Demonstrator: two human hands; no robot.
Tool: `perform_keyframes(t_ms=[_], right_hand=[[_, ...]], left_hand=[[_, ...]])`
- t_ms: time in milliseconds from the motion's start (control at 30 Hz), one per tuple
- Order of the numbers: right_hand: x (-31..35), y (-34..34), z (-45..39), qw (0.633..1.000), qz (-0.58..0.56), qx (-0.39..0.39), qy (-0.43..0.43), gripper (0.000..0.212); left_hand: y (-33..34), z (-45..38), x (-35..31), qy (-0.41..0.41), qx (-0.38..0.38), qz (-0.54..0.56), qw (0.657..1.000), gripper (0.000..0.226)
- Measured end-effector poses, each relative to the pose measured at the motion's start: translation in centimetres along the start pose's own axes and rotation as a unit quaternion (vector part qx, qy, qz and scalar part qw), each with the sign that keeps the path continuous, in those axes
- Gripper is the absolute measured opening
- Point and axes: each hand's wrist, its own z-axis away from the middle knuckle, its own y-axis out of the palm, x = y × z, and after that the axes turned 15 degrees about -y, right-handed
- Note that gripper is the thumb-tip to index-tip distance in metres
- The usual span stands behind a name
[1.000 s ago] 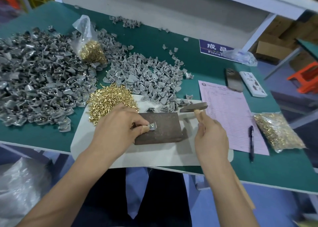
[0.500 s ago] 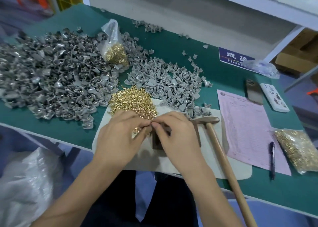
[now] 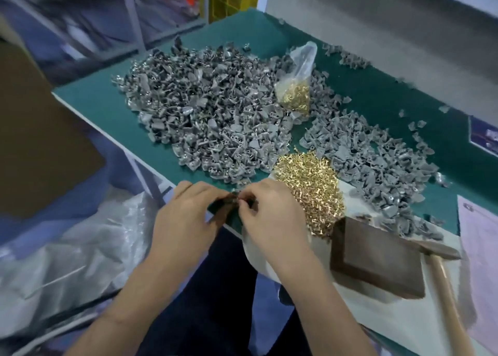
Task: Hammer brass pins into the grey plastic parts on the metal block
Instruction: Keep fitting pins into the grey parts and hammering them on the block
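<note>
Pinching small part between both hands [image 3: 186,221], metal block [image 3: 377,258] lying apart

Left hand [image 3: 186,215] and right hand [image 3: 272,215] meet fingertip to fingertip at the table's [image 3: 102,99] near edge, pinching a small blurred item. Metal block [image 3: 377,258] and hammer [image 3: 442,272] lie to the right, beside loose brass pins [image 3: 310,188] and grey plastic parts [image 3: 210,118].

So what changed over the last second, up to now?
The right hand let go of the hammer, which now lies beside the metal block. Both hands left the block and meet at the table edge; the left hand and right pinch something small, blurred. Pin pile and grey parts unchanged.
</note>
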Motion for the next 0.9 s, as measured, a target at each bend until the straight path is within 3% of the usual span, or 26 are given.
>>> perform_keyframes(t_ms=[300, 467, 567, 633, 767, 900], right_hand=[[-1.0, -0.3, -0.3, 0.999, -0.013, -0.033, 0.009, 0.008], [-4.4, -3.3, 2.6, 0.993, 0.066, -0.082, 0.053, 0.009], [-6.2, -5.3, 5.0, 0.981, 0.085, -0.159, 0.077, 0.007], [-7.3, -6.4, 6.7, 0.969, 0.105, -0.203, 0.090, 0.008], [-9.4, -7.3, 9.6, 0.961, 0.106, -0.219, 0.128, 0.007], [-9.7, -6.7, 10.8, 0.956, 0.028, -0.272, 0.106, 0.006]], left_hand=[[0.5, -0.6, -1.5, -0.006, -0.006, 0.045, 0.999, 0.021], [1.8, -0.5, -4.5, 0.070, 0.137, 0.117, 0.981, 0.017], [3.5, -0.5, -6.8, 0.094, 0.192, 0.088, 0.973, 0.040], [4.7, -0.5, -8.1, 0.110, 0.182, 0.035, 0.977, 0.054], [6.6, -0.7, -9.6, 0.131, 0.147, 0.031, 0.980, 0.020], [7.5, -0.8, -9.9, 0.159, 0.135, 0.041, 0.977, 0.013]])
